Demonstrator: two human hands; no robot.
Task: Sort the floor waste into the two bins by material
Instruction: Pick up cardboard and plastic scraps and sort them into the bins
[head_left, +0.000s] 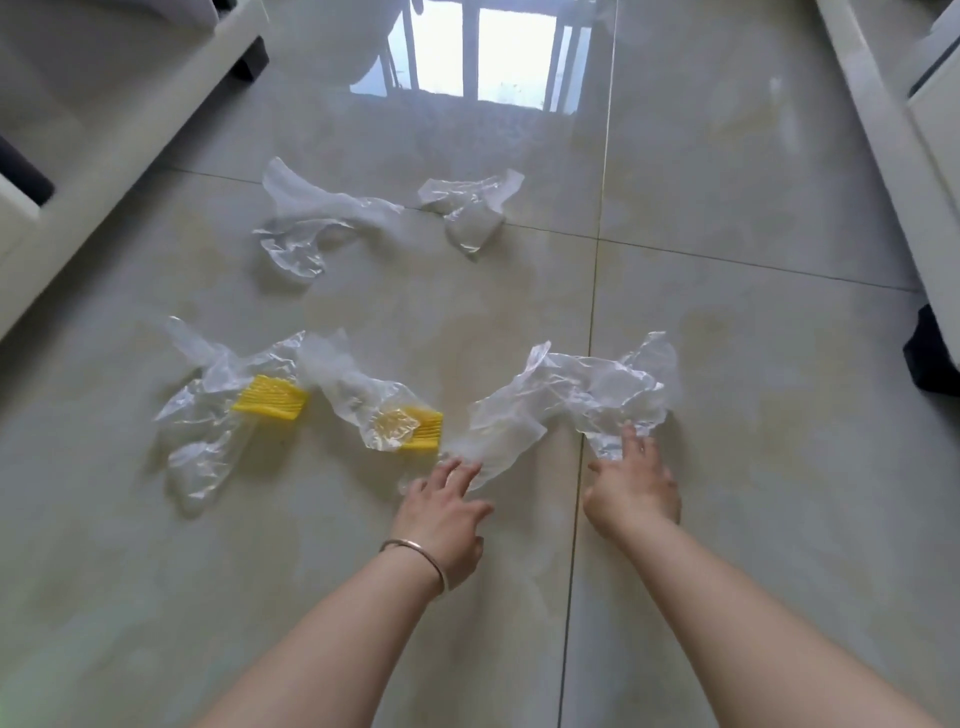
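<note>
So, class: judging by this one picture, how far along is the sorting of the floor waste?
Nothing looks sorted yet, and no bin is in view. In hand: the left hand and right hand reach with spread fingers to the near edge of the crumpled clear plastic sheet; neither grips it. Left: that sheet, two plastic pieces farther away, and two yellow ridged pieces tangled in plastic.

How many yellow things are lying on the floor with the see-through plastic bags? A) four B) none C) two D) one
C: two yellow ridged pieces show, one beside the crumpled bag on the left and another partly under a clear bag near the left hand.
</note>
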